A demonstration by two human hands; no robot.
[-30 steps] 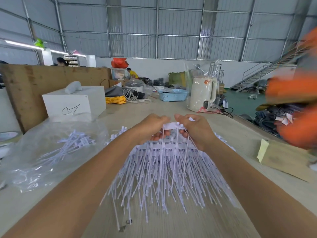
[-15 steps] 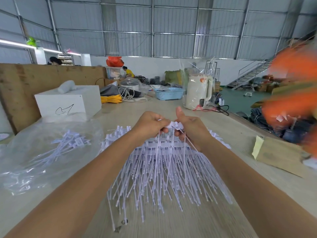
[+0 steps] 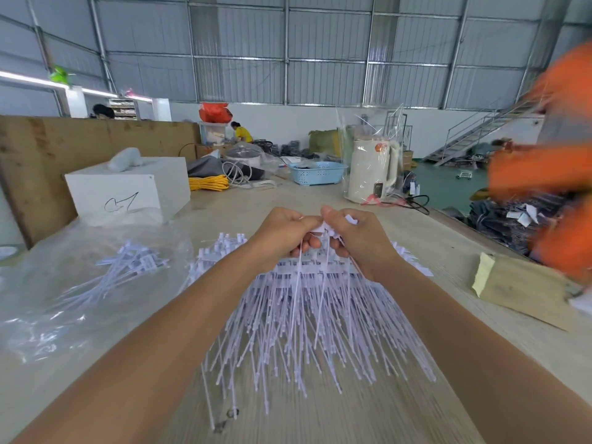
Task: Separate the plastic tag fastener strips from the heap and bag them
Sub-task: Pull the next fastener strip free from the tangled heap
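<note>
A heap of white plastic tag fastener strips [image 3: 307,318] fans out toward me on the wooden table [image 3: 378,411]. Above its far end my left hand [image 3: 283,233] and my right hand [image 3: 355,238] meet, both pinching the head of one fastener strip [image 3: 323,232] whose thin strands hang down over the heap. To the left lies a clear plastic bag [image 3: 64,302] with a bundle of strips [image 3: 128,267] inside it.
A white box [image 3: 128,190] stands at the back left before a brown board [image 3: 38,161]. Further back are yellow cord [image 3: 208,182], a blue basket [image 3: 317,173] and a wrapped kettle [image 3: 371,171]. A cardboard piece [image 3: 519,290] lies right; a person in orange [image 3: 551,168] moves there.
My hands stay on the strip's head and have shifted only slightly as the fingers rework their grip. The person in orange on the right keeps moving.
</note>
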